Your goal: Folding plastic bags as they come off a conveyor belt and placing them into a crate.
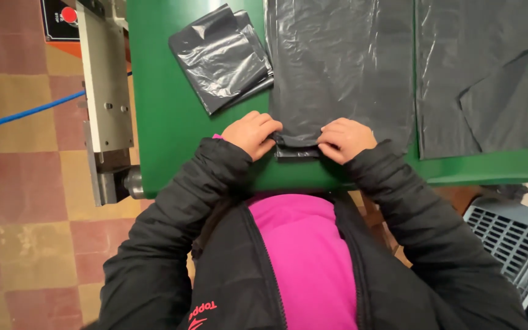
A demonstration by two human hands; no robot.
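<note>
A long dark grey plastic bag (340,67) lies flat on the green table (166,122), reaching from the far edge to the near edge. My left hand (250,133) pinches its near end at the left corner. At the right corner my right hand (344,139) pinches the same end. Between the two hands the bag's near end is folded over into a narrow strip (297,148). Both arms wear black padded sleeves.
A folded stack of dark plastic bags (222,56) lies to the left of the flat bag. Another flat dark bag (475,76) lies to the right. A grey metal machine (104,98) with a red button stands at the table's left edge. A grey crate (511,235) sits at lower right.
</note>
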